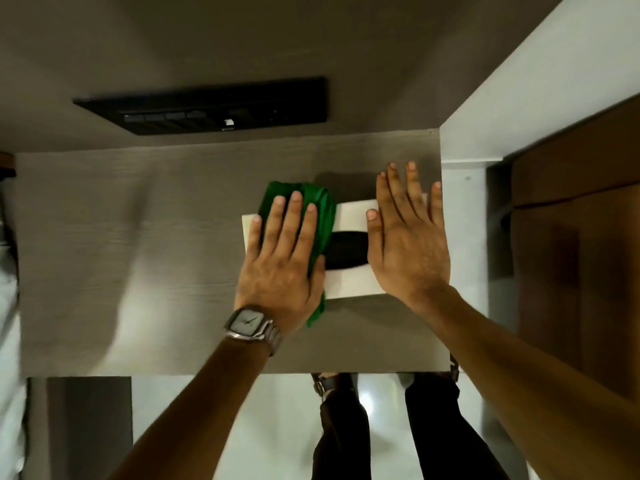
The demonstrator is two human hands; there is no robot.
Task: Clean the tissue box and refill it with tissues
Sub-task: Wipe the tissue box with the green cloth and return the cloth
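Tissue box [349, 216], white and rectangular, lies flat on the grey wood-grain table [138, 254], near the table's right edge, pinned under both hands. Its dark oval opening [346, 249] shows in the gap between the two hands, and no tissue is visible in it.

On the box's left part rests the left hand [280, 265], palm down with the fingers straight and slightly fanned, pressing a green cloth [320, 216] flat against the lid. The cloth bunches out beyond the fingertips and to the thumb side, where it reaches the left end of the opening; one corner hangs out below the heel of the hand, over the box's near edge. A silver square-faced wristwatch [250, 323] on a metal band sits just behind that hand.

Over the box's right end lies the right hand [408, 244], also open and flat, fingers spread; it grasps nothing, and its fingertips reach past the far edge of the box. Its thumb points toward the cloth.

Beyond both hands, on the wall behind the table, is a long black panel [207, 105]. Nearer than the wrists, below the table's front edge, the person's dark trousers [346, 427] and shoes stand on a pale glossy floor [225, 410].
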